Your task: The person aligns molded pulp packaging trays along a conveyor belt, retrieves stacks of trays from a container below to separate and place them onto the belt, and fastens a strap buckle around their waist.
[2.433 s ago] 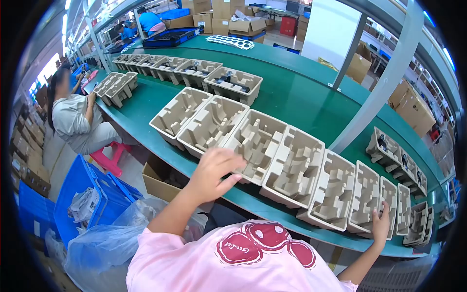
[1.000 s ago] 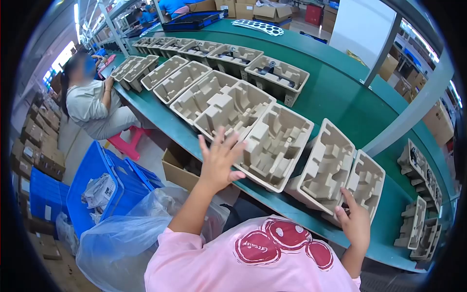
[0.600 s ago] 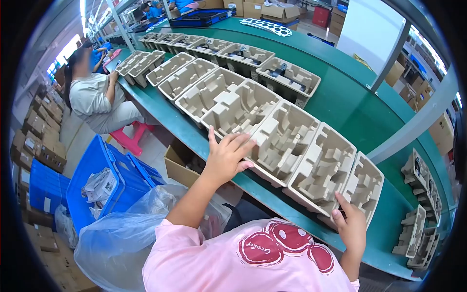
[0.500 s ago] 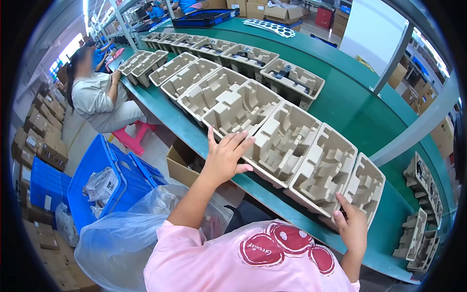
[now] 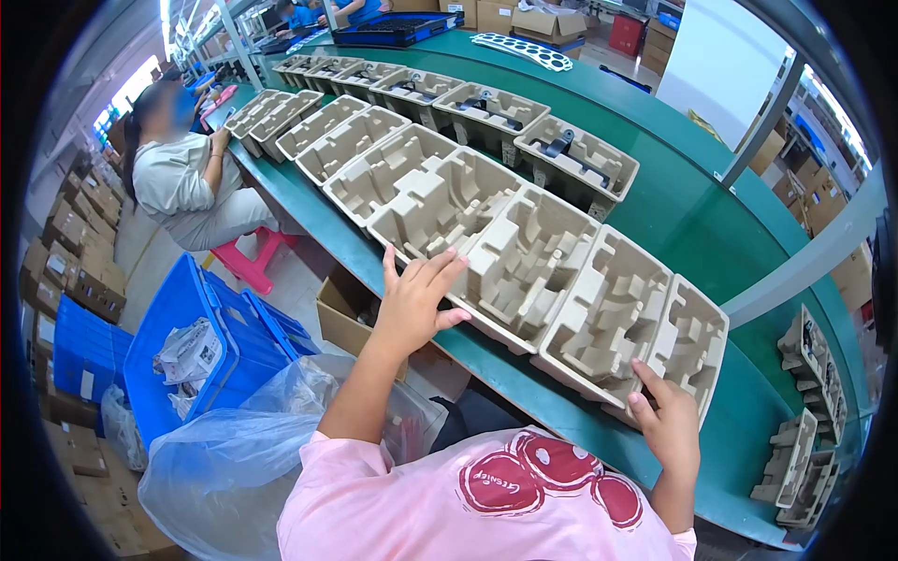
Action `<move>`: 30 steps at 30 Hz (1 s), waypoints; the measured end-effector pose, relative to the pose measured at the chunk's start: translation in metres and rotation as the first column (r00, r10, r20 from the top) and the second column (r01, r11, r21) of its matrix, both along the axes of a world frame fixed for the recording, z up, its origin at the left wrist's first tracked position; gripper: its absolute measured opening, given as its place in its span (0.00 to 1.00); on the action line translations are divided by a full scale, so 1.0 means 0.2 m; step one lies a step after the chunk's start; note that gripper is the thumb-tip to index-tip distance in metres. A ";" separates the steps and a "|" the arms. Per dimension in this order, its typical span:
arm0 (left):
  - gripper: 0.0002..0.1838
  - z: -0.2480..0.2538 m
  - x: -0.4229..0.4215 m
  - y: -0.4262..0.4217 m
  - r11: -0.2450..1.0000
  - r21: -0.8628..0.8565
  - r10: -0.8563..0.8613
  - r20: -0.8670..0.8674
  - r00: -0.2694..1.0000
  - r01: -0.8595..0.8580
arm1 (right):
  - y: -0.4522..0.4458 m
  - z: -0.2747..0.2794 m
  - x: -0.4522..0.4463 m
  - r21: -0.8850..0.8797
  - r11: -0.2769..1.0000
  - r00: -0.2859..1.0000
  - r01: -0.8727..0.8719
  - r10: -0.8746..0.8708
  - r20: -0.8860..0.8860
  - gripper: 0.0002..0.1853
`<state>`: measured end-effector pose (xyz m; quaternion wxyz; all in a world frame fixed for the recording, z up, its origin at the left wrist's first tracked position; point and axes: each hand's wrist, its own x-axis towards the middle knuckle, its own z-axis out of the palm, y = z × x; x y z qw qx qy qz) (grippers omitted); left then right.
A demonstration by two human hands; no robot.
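A row of beige moulded-pulp trays (image 5: 524, 266) runs along the near side of the green table, their shaped hollows facing up. Spread fingers of my left hand (image 5: 416, 294) rest on the near rim of a tray in the middle of the row. Toward the row's right end, my right hand (image 5: 669, 416) touches the near edge of the trays, with the thumb apart from the stretched forefinger. The last tray (image 5: 694, 351) lies just beyond it. Neither hand is wrapped round a tray.
Behind, a second row of pulp trays (image 5: 580, 159) holds black parts. More trays (image 5: 790, 458) stand at the right. A blue bin (image 5: 224, 346) and plastic bag (image 5: 234, 467) are at lower left. A seated person (image 5: 178, 173) works at the table's left; a metal post (image 5: 814, 248) rises at right.
The near row of trays has slid left along the table, away from the post, relative to the back row. Both my hands have moved left with it, still touching the near edges.
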<state>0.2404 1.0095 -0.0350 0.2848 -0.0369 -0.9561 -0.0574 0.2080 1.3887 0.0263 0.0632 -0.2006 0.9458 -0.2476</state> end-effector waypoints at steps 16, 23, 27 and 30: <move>0.29 -0.08 0.07 0.15 0.992 0.092 0.089 -0.008 0.996 -0.088 | 0.12 -0.18 -0.09 0.196 0.978 0.967 -0.067 0.112 -0.230 0.23; 0.25 -0.16 0.14 0.24 0.968 0.170 0.191 -0.019 0.981 -0.185 | 0.20 -0.26 0.01 0.176 0.932 0.791 -0.318 0.363 -0.493 0.21; 0.26 -0.09 0.12 0.30 0.947 -0.008 0.320 0.087 0.944 -0.320 | 0.23 -0.29 -0.01 0.179 0.955 0.810 -0.236 0.295 -0.507 0.21; 0.27 -0.07 0.11 0.39 0.947 -0.036 0.321 0.059 0.945 -0.320 | 0.24 -0.32 -0.01 0.191 0.961 0.809 -0.199 0.272 -0.522 0.22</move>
